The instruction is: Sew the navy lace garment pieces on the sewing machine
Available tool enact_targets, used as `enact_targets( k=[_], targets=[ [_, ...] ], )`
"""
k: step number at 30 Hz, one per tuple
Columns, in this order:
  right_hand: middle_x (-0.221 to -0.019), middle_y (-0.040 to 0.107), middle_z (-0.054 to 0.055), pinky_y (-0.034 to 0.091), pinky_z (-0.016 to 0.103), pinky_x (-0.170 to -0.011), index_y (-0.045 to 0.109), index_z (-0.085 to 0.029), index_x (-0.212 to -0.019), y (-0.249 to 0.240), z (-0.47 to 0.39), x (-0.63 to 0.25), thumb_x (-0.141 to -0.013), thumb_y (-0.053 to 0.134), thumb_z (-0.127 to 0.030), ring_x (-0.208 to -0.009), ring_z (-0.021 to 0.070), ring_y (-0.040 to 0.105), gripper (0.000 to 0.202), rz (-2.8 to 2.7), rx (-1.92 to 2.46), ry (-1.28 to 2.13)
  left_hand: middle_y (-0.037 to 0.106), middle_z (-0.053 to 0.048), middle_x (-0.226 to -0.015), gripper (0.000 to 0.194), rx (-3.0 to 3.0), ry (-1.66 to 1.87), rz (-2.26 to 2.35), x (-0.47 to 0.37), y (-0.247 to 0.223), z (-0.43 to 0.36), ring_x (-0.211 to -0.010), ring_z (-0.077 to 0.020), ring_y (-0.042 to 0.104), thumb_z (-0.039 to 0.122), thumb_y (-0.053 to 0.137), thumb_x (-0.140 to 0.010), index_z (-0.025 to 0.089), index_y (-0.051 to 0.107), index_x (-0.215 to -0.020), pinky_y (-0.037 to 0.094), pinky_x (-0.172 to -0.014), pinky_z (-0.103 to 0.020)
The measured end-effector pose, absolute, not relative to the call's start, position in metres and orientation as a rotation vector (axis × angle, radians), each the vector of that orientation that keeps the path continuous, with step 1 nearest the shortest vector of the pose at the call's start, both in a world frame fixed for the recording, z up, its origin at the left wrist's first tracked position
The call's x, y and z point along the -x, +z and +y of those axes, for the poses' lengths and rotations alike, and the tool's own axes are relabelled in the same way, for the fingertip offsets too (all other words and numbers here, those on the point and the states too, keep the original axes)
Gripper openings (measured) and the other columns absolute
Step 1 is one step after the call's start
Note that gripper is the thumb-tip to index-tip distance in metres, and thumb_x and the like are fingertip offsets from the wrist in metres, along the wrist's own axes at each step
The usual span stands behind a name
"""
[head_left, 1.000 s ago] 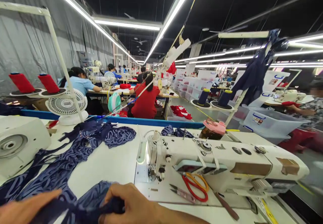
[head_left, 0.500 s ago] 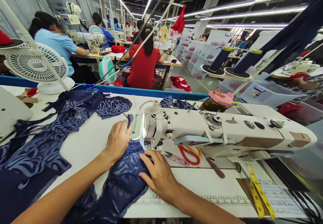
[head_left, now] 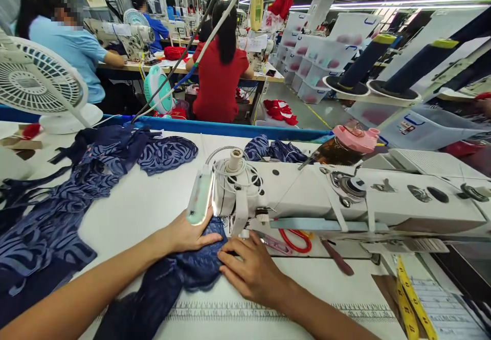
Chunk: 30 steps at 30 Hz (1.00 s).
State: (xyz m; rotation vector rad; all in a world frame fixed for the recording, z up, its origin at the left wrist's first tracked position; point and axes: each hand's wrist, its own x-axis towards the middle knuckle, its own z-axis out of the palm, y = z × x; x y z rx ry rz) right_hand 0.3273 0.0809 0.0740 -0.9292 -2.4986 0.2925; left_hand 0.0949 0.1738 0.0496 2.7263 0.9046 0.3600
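A navy patterned fabric piece [head_left: 197,271] lies under the needle end of the white sewing machine [head_left: 303,189], its darker part trailing toward the front edge. My left hand [head_left: 192,232] rests flat on the fabric left of the needle, thumb spread apart; the small lamp [head_left: 200,197] partly hides its fingers. On the needle's near right side, my right hand [head_left: 255,271] has bent fingers drawn together at the fabric's edge, apparently gripping it. Its thumb is mostly hidden.
More navy patterned pieces [head_left: 57,204] lie at left. Red-handled scissors [head_left: 295,242] and a maroon-handled tool [head_left: 337,258] sit under the machine arm. A yellow tape measure [head_left: 412,299] lies at right, a pink-lidded jar [head_left: 345,143] behind. Co-workers sit beyond the blue edge [head_left: 172,125].
My left hand has come down from beside the lamp onto the fabric, letting go of a small dark strip. My right hand's fingers have drawn together. The fabric has shifted and bunched; the view has tilted.
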Motion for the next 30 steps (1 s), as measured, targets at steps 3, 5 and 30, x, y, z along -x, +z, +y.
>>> enact_targets(
  k=[3, 5, 30],
  targets=[
    [-0.108, 0.064, 0.008, 0.033, 0.046, -0.096, 0.061, -0.019, -0.115, 0.071, 0.08, -0.324, -0.1, 0.05, -0.028, -0.093, 0.0222, 0.056, 0.02, -2.504, 0.976, 0.259, 0.067, -0.009, -0.112, 0.041, -2.735, 0.337, 0.83, -0.092, 0.05, 0.193, -0.113, -0.0283, 0.059, 0.054, 0.052, -0.092, 0.019, 0.062, -0.109, 0.042, -0.106, -0.046],
    [-0.112, 0.063, 0.009, 0.033, 0.046, -0.097, 0.06, -0.02, -0.118, 0.07, 0.077, -0.323, -0.099, 0.053, -0.031, -0.098, 0.0233, 0.056, 0.022, -2.513, 0.972, 0.231, 0.066, -0.009, -0.113, 0.043, -2.736, 0.336, 0.812, -0.092, 0.053, 0.193, -0.116, -0.0286, 0.058, 0.056, 0.054, -0.091, 0.019, 0.061, -0.111, 0.043, -0.106, -0.044],
    [-0.122, 0.06, 0.009, 0.024, 0.057, -0.11, 0.054, -0.022, -0.132, 0.073, 0.069, -0.327, -0.095, 0.057, -0.028, -0.106, 0.0256, 0.054, 0.037, -2.54, 1.039, 0.263, 0.064, -0.01, -0.123, 0.043, -2.716, 0.41, 0.996, -0.073, 0.049, 0.142, -0.102, -0.0232, 0.065, 0.036, 0.044, -0.1, 0.021, 0.049, -0.139, 0.053, -0.092, -0.036]
  ],
)
